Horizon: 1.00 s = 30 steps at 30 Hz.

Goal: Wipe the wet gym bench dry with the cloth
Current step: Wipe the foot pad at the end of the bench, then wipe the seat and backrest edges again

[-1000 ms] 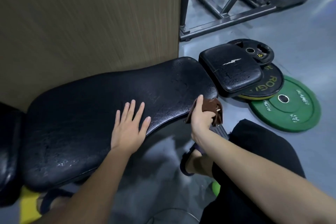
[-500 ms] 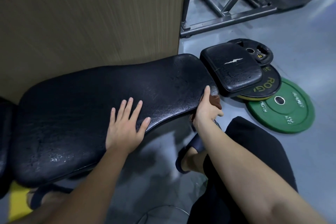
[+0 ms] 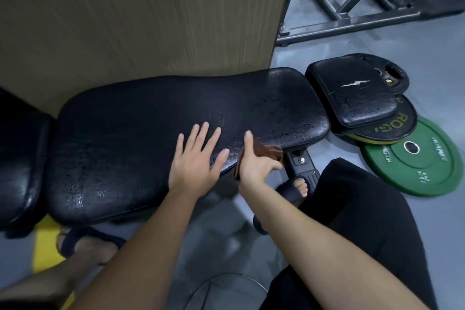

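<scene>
My right hand (image 3: 254, 167) pinches the brown cloth (image 3: 271, 153) in a wad at the near edge of the bench pad (image 3: 141, 133), fingers curled round it, thumb lying up on the vinyl. My left hand (image 3: 195, 163) rests flat just beside it, fingers spread, holding nothing. I judge the cloth light, soft and limp. Gripped in a bunch it will trail and fold, so I would rather spread it under my palm and press with the heel. The pad looks firm, cracked and beaded with water, likely slick where wet, and I expect it to stay put under a wipe. Just under the cloth, the bracket (image 3: 302, 167) and my sandalled foot (image 3: 298, 187) crowd the edge. My own left hand blocks a stroke leftward. The wooden panel (image 3: 141, 15) stands close behind the pad's far edge, leaving little run-out. To the right a smaller pad (image 3: 352, 95) sits above weight plates (image 3: 415, 166), with a steel frame (image 3: 352, 14) farther off.
</scene>
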Tool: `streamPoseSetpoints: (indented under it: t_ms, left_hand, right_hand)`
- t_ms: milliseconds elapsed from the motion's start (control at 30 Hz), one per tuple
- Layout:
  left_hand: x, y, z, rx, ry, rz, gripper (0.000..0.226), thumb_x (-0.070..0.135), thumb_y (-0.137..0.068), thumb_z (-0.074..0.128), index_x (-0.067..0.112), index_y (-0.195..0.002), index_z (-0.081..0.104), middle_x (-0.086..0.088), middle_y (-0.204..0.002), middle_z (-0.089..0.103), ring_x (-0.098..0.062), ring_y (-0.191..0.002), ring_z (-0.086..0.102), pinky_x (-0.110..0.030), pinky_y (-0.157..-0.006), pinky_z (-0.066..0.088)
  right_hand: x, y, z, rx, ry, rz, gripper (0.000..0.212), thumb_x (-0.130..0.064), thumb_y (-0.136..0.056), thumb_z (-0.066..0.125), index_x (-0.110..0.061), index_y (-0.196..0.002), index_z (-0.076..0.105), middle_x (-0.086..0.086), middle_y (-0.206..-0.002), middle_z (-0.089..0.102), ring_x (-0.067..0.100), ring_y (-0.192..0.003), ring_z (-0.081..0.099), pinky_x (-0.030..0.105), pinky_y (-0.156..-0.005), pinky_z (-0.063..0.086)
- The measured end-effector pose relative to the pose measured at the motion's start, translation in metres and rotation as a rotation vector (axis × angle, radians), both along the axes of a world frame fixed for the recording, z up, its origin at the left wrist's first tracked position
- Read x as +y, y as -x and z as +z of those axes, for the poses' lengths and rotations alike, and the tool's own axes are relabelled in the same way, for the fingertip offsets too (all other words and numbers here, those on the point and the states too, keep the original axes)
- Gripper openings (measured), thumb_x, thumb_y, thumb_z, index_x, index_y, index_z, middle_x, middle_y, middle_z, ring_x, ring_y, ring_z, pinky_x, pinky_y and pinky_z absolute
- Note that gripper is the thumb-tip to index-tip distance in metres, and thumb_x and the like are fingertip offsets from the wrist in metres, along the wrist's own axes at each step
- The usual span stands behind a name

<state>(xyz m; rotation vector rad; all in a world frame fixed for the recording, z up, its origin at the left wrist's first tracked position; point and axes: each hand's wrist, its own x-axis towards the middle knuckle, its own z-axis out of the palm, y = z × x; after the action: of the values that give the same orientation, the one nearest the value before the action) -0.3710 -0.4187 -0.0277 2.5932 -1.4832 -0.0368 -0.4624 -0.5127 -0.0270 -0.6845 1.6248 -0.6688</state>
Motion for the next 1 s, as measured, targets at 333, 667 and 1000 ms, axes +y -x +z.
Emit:
streamPoseSetpoints:
  t_ms: [333, 667, 1000]
  left_hand:
    - [-0.001, 0.0, -0.003, -0.042, 0.02, -0.011, 0.068, 0.062, -0.104, 0.009, 0.028, -0.159, 0.031, -0.003, -0.168, 0.025, -0.022, -0.156, 0.018, -0.052, -0.125, 0.017]
    - [0.058, -0.012, 0.01, 0.181, 0.074, 0.089, 0.071, 0.064, -0.1, 0.006, 0.031, -0.161, 0.025, -0.003, -0.171, 0.014, -0.016, -0.158, 0.004, -0.044, -0.128, 0.002]
    - [0.193, -0.02, -0.006, 0.07, 0.211, 0.435, 0.07, 0.057, -0.107, 0.017, 0.012, -0.15, 0.05, -0.024, -0.159, 0.036, -0.045, -0.149, 0.026, -0.061, -0.12, 0.023]
  right_hand:
    - [-0.1, 0.053, 0.015, -0.003, 0.033, -0.34, 0.108, -0.07, -0.07, 0.079, -0.011, -0.142, 0.024, 0.015, -0.138, 0.051, 0.031, -0.124, 0.055, 0.037, -0.091, 0.038]
    - [0.064, -0.027, 0.004, 0.009, -0.076, 0.131, 0.105, -0.069, -0.074, 0.076, -0.009, -0.139, 0.02, 0.02, -0.143, 0.048, 0.037, -0.126, 0.054, 0.045, -0.106, 0.039]
    - [0.147, -0.045, 0.027, 0.01, -0.201, 0.431, 0.122, -0.098, -0.051, 0.054, -0.011, -0.131, 0.024, 0.014, -0.131, 0.055, 0.035, -0.107, 0.062, 0.05, -0.1, 0.052]
